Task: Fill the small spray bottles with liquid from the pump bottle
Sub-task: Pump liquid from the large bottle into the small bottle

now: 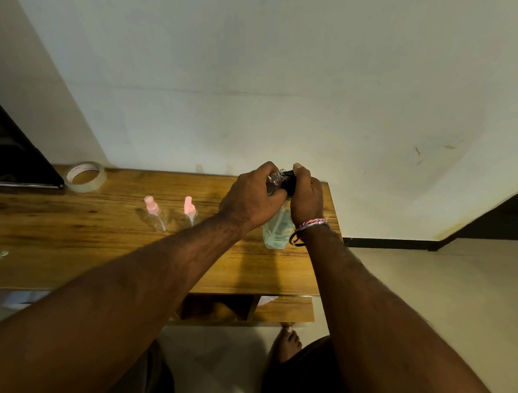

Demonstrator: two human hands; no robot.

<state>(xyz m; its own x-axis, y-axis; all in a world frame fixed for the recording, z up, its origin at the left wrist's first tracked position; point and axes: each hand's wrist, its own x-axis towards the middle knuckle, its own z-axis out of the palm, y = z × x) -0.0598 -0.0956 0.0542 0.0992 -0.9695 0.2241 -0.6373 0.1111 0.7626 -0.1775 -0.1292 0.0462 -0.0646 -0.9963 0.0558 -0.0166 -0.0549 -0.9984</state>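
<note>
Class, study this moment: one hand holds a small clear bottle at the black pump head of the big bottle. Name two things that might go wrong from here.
1. The small bottle in the left hand has a narrow neck held tilted at the pump head, so liquid may miss and spill on the wooden table.
2. The right hand presses from above on the pump bottle, which stands near the table's right edge; a hard push might tip it.

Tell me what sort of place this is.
Probably a room in a home, not a workshop: a wooden table set against a plain painted wall, a tiled floor with dark skirting, and the person stands barefoot.
</note>
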